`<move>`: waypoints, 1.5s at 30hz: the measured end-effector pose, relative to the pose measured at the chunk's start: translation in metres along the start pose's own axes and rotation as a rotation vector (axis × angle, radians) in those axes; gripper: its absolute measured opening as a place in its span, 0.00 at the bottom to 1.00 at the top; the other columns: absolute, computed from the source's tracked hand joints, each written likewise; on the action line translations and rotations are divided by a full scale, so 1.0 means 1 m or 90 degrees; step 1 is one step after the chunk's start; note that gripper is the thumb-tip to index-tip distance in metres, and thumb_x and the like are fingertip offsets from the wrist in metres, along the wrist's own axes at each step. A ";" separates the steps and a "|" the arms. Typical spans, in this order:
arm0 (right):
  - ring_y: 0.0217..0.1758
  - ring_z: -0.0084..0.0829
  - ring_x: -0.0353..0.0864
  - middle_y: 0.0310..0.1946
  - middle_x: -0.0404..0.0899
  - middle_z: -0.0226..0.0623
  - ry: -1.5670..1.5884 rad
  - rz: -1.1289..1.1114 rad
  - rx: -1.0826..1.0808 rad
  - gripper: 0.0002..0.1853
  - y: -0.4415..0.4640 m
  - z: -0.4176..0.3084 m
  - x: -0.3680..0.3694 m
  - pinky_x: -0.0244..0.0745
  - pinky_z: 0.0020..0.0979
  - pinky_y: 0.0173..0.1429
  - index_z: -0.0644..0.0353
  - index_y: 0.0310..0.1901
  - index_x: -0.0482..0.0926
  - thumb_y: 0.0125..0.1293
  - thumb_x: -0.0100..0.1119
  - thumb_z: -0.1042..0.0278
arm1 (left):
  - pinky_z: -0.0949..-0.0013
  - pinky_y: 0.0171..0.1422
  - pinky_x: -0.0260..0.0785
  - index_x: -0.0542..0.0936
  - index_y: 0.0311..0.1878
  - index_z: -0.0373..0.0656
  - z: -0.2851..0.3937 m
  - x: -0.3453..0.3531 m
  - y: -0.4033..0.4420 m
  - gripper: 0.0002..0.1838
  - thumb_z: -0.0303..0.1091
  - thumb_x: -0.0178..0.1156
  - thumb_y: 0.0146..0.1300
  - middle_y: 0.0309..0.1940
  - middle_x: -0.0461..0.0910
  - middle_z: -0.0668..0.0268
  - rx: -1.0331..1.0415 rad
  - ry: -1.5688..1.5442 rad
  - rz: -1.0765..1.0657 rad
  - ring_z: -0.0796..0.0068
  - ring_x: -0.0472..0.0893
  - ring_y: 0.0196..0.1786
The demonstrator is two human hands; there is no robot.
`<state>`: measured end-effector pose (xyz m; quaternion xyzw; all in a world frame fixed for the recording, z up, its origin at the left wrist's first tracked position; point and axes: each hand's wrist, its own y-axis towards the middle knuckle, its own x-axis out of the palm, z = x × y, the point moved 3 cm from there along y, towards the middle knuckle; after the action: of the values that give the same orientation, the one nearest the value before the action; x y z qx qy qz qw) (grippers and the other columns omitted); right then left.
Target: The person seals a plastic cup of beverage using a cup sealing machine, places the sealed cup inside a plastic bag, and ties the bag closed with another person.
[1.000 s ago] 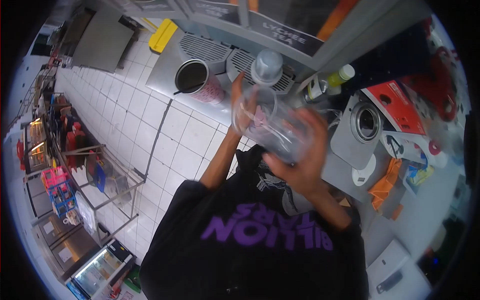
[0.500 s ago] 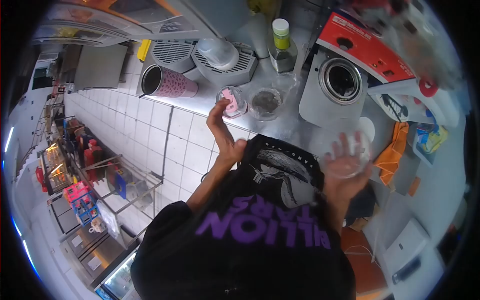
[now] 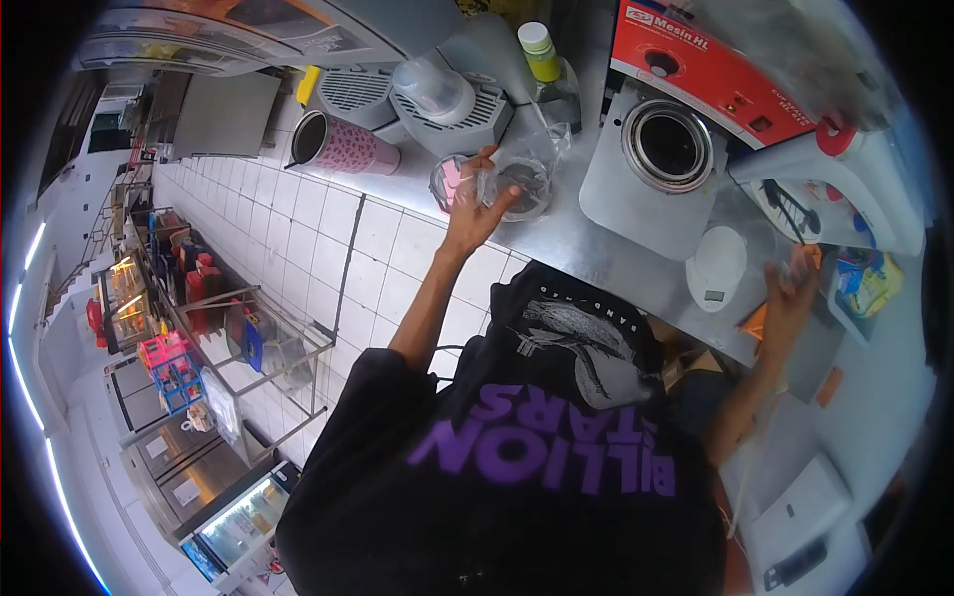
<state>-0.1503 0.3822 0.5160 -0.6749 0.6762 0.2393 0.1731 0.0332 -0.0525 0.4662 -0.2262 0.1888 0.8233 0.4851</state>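
Machine point(image 3: 696, 84) and counter point(image 3: 574, 238) are right before the person, whose arms reach out to either side of it. Left of the machine, the left hand point(image 3: 480, 204) has thumb and finger spread wide at a clear cup point(image 3: 537, 187), thumb over its rim; I can't tell whether it grips. A small pink-marked cup point(image 3: 452, 177) sits just beyond that hand, farther left of the machine, with a tall pink cup point(image 3: 363, 151) farther still. Right of the machine, the right hand point(image 3: 790, 288) is at an orange cloth point(image 3: 757, 321), fingers parted and blurred, any hold unclear. Just in front of the machine lies a white scale point(image 3: 717, 260).
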 end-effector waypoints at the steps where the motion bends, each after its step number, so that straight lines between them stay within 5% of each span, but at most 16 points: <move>1: 0.69 0.42 0.65 0.64 0.67 0.46 -0.039 -0.050 -0.010 0.36 0.008 -0.002 0.015 0.62 0.39 0.67 0.60 0.67 0.63 0.57 0.67 0.65 | 0.60 0.70 0.58 0.62 0.59 0.33 -0.003 0.002 0.000 0.32 0.41 0.66 0.61 0.68 0.64 0.49 0.001 -0.077 0.023 0.57 0.66 0.68; 3: 0.69 0.43 0.64 0.64 0.66 0.46 -0.084 -0.089 -0.019 0.36 0.025 -0.003 0.040 0.62 0.40 0.68 0.59 0.67 0.63 0.56 0.68 0.68 | 0.60 0.68 0.59 0.63 0.56 0.34 -0.005 0.004 -0.004 0.25 0.38 0.61 0.65 0.67 0.66 0.49 0.007 -0.111 0.039 0.58 0.67 0.67; 5: 0.69 0.42 0.64 0.65 0.66 0.45 -0.177 -0.190 -0.210 0.37 0.036 -0.006 0.063 0.63 0.40 0.67 0.59 0.68 0.61 0.57 0.66 0.69 | 0.60 0.67 0.59 0.63 0.52 0.36 -0.007 0.009 -0.006 0.15 0.33 0.53 0.70 0.64 0.69 0.49 0.043 -0.155 0.081 0.59 0.69 0.64; 9: 0.66 0.42 0.69 0.61 0.70 0.47 -0.251 -0.171 -0.317 0.31 0.040 -0.033 0.073 0.66 0.41 0.65 0.59 0.66 0.66 0.60 0.63 0.71 | 0.60 0.67 0.59 0.64 0.51 0.37 -0.013 0.014 -0.011 0.12 0.31 0.51 0.71 0.64 0.69 0.47 0.074 -0.172 0.107 0.56 0.70 0.65; 11: 0.56 0.37 0.78 0.52 0.79 0.44 -0.166 0.002 -0.203 0.23 0.027 -0.086 0.057 0.72 0.36 0.58 0.60 0.59 0.74 0.61 0.62 0.71 | 0.60 0.67 0.60 0.64 0.51 0.37 -0.010 0.008 -0.013 0.12 0.31 0.52 0.71 0.64 0.69 0.46 0.055 -0.194 0.117 0.56 0.70 0.64; 13: 0.44 0.30 0.83 0.41 0.83 0.39 -0.077 -0.049 -0.099 0.16 -0.014 -0.161 0.081 0.76 0.31 0.48 0.63 0.51 0.78 0.63 0.62 0.69 | 0.60 0.67 0.60 0.65 0.50 0.36 -0.002 0.002 -0.018 0.10 0.28 0.51 0.70 0.63 0.69 0.45 0.006 -0.224 0.101 0.54 0.71 0.64; 16: 0.36 0.27 0.84 0.37 0.83 0.42 0.017 -0.430 -0.033 0.19 -0.068 -0.202 0.170 0.76 0.30 0.41 0.64 0.52 0.76 0.66 0.61 0.59 | 0.59 0.70 0.58 0.66 0.50 0.36 -0.007 0.002 -0.017 0.08 0.26 0.50 0.70 0.63 0.69 0.46 0.038 -0.223 0.084 0.51 0.69 0.66; 17: 0.42 0.39 0.84 0.43 0.81 0.51 -0.039 -0.454 -0.026 0.24 -0.074 -0.202 0.198 0.77 0.35 0.47 0.66 0.57 0.71 0.65 0.61 0.59 | 0.59 0.71 0.57 0.67 0.50 0.35 -0.010 0.000 -0.018 0.08 0.23 0.48 0.70 0.63 0.69 0.47 0.067 -0.231 0.082 0.50 0.68 0.67; 19: 0.49 0.54 0.81 0.48 0.78 0.60 -0.110 -0.301 -0.229 0.34 -0.070 -0.185 0.247 0.74 0.42 0.54 0.68 0.64 0.61 0.62 0.64 0.61 | 0.59 0.71 0.57 0.67 0.51 0.35 -0.017 0.000 -0.018 0.09 0.23 0.48 0.69 0.63 0.69 0.47 0.058 -0.256 0.067 0.49 0.68 0.68; 23: 0.54 0.62 0.75 0.50 0.75 0.64 -0.042 -0.317 -0.185 0.42 -0.052 -0.190 0.288 0.70 0.46 0.59 0.68 0.67 0.51 0.59 0.66 0.64 | 0.58 0.68 0.59 0.65 0.49 0.38 -0.013 -0.011 -0.016 0.09 0.33 0.47 0.74 0.62 0.70 0.49 0.093 -0.190 0.053 0.54 0.70 0.65; 26: 0.52 0.59 0.78 0.47 0.77 0.64 -0.077 -0.406 -0.088 0.41 -0.054 -0.179 0.305 0.72 0.44 0.57 0.67 0.67 0.50 0.58 0.66 0.66 | 0.58 0.67 0.60 0.65 0.49 0.38 -0.011 -0.013 -0.015 0.08 0.29 0.48 0.72 0.62 0.69 0.49 0.110 -0.202 0.045 0.54 0.70 0.62; 36: 0.41 0.47 0.84 0.38 0.81 0.54 -0.054 -0.295 -0.043 0.23 -0.058 -0.153 0.319 0.75 0.39 0.47 0.64 0.52 0.69 0.58 0.66 0.67 | 0.61 0.61 0.63 0.65 0.49 0.39 -0.025 -0.023 -0.014 0.07 0.29 0.48 0.72 0.60 0.70 0.48 0.130 -0.216 0.036 0.58 0.73 0.54; 38: 0.40 0.46 0.84 0.38 0.81 0.53 -0.056 -0.271 -0.071 0.20 -0.058 -0.156 0.315 0.76 0.38 0.45 0.65 0.49 0.71 0.58 0.66 0.68 | 0.57 0.64 0.63 0.67 0.50 0.37 -0.025 -0.026 -0.014 0.10 0.23 0.52 0.67 0.60 0.69 0.44 0.105 -0.226 0.026 0.45 0.73 0.58; 41: 0.38 0.45 0.84 0.37 0.81 0.51 -0.052 -0.360 0.006 0.14 -0.062 -0.177 0.301 0.75 0.39 0.44 0.64 0.45 0.74 0.59 0.63 0.70 | 0.59 0.59 0.66 0.69 0.47 0.36 -0.015 -0.039 -0.012 0.07 0.24 0.51 0.67 0.53 0.74 0.49 0.099 -0.246 0.071 0.50 0.75 0.52; 43: 0.36 0.41 0.83 0.35 0.81 0.47 -0.149 -0.222 -0.289 0.10 -0.070 -0.202 0.282 0.75 0.38 0.41 0.63 0.43 0.76 0.60 0.60 0.73 | 0.60 0.55 0.67 0.71 0.45 0.36 -0.004 -0.050 -0.006 0.06 0.24 0.51 0.67 0.48 0.75 0.52 0.082 -0.178 0.089 0.54 0.75 0.49; 45: 0.37 0.42 0.83 0.37 0.80 0.47 -0.179 -0.260 -0.246 0.11 -0.070 -0.217 0.268 0.74 0.38 0.42 0.62 0.45 0.76 0.61 0.59 0.75 | 0.64 0.44 0.68 0.76 0.41 0.36 0.014 -0.063 0.001 0.04 0.25 0.54 0.66 0.36 0.76 0.58 0.057 -0.113 0.142 0.63 0.77 0.40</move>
<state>-0.0694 0.0407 0.5399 -0.7775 0.4379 0.4149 0.1777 0.0563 -0.0909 0.5128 -0.1083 0.2053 0.8799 0.4147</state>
